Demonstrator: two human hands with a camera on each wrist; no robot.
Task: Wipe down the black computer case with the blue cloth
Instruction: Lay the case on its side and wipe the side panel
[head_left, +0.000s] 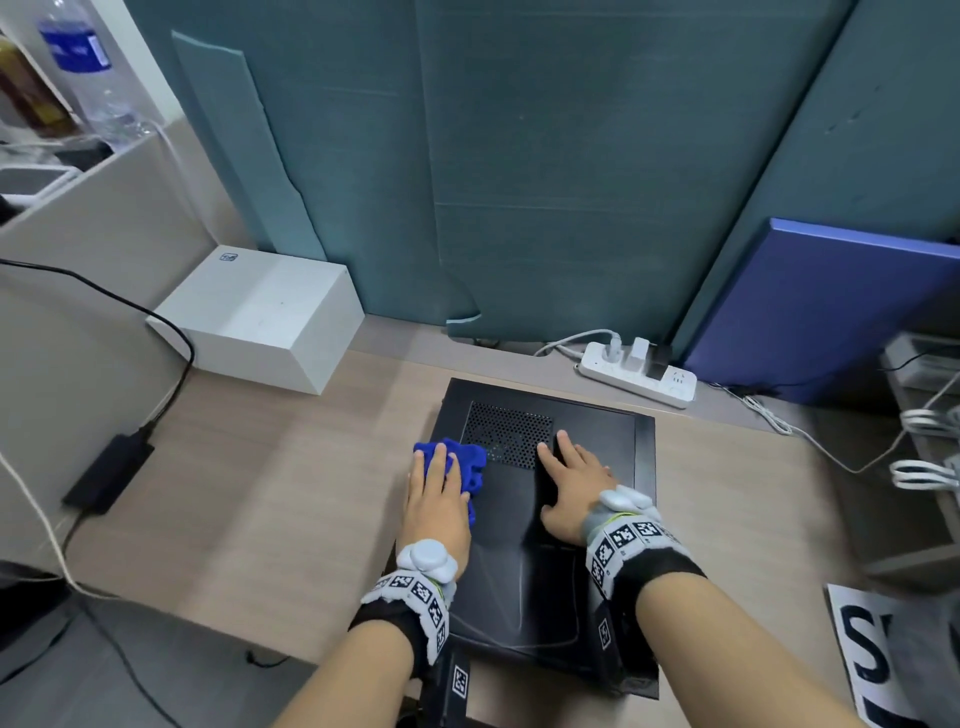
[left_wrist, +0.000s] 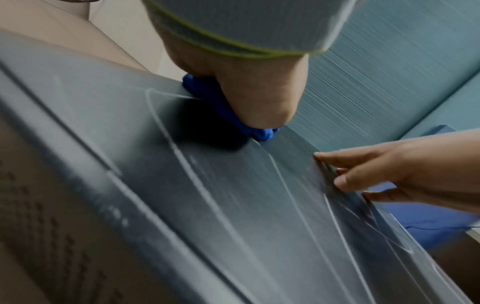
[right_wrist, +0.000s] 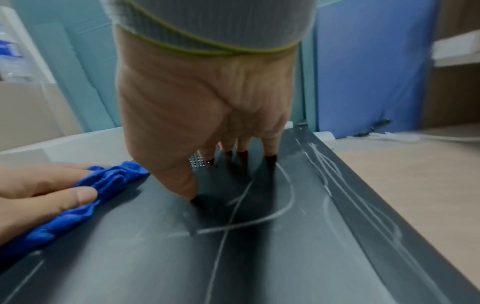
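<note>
The black computer case (head_left: 587, 447) lies flat on the wooden desk, with thin whitish streaks across its top panel (right_wrist: 259, 257). My left hand (head_left: 434, 493) lies flat with straight fingers on the bunched blue cloth (head_left: 470, 460) and presses it onto the left part of the top, beside the vent grille (head_left: 506, 434). In the left wrist view the cloth (left_wrist: 223, 107) bulges out under the palm (left_wrist: 259, 92). My right hand (head_left: 571, 483) rests open on the case just right of the grille, fingertips spread on the panel (right_wrist: 270, 152). It holds nothing.
A white box (head_left: 260, 317) stands at the back left. A white power strip (head_left: 636, 376) with plugs lies behind the case. A black power adapter (head_left: 109, 480) and cables lie at the left. A blue board (head_left: 821, 312) leans at the right, and teal panels stand behind.
</note>
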